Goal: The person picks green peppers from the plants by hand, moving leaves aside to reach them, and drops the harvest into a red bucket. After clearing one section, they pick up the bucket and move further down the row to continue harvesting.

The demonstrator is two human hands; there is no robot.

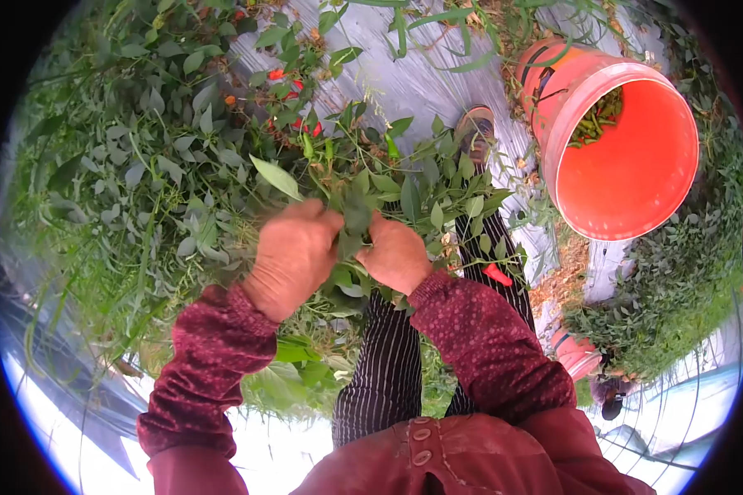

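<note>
Both of my hands work close together in a leafy pepper plant (433, 177). My left hand (297, 252) is curled with its knuckles up, slightly smeared by motion, and I cannot tell what is in its fingers. Beside it, my right hand (395, 254) has closed fingers in among the leaves and stems, partly covered by foliage. A pale green leaf (276, 177) sticks up above my left hand. Just beyond the hands hang green peppers (391, 147), with red peppers (307, 125) behind them. Another red pepper (496, 275) hangs right of my right wrist.
A large red bucket (545, 124), tilted toward me, holds several green peppers (596, 120). A second bucket (576, 355) stands farther off at lower right, near a dark, partly hidden figure (611, 394). Silvery plastic sheeting (371, 62) covers the ground; my shoe (475, 132) rests by it.
</note>
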